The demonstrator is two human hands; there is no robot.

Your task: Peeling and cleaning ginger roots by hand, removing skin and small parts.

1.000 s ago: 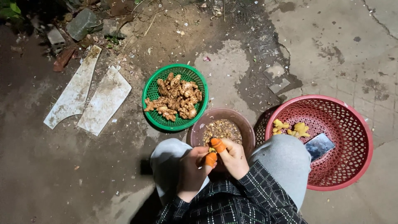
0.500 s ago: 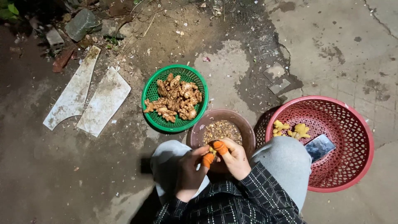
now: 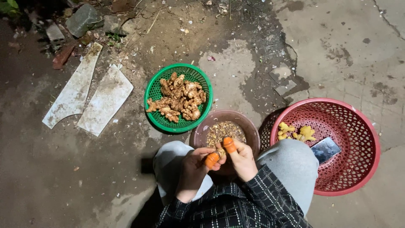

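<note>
Hands meet over the brown bowl (image 3: 249, 126) of peelings: left hand (image 3: 195, 166) and right hand (image 3: 241, 157), each with an orange thumb cap, pinch a small ginger piece (image 3: 220, 151) between them. Green basket (image 3: 154, 114) holds unpeeled ginger; red basket (image 3: 358, 126) holds peeled pieces.

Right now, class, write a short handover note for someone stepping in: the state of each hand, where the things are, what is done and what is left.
Left hand: orange-capped thumb, gripping a small knobbly root piece together with the right hand.
Right hand: orange-capped thumb, also on that piece, above the brown round bowl.
Brown bowl holds a heap of peel scraps.
Green round plastic basket, ahead to the left: piled with unpeeled brown roots.
Red round plastic basket, to the right: a few peeled yellow pieces and a flat dark slab.
Done: few peeled. Left: the green basket's pile.
</note>
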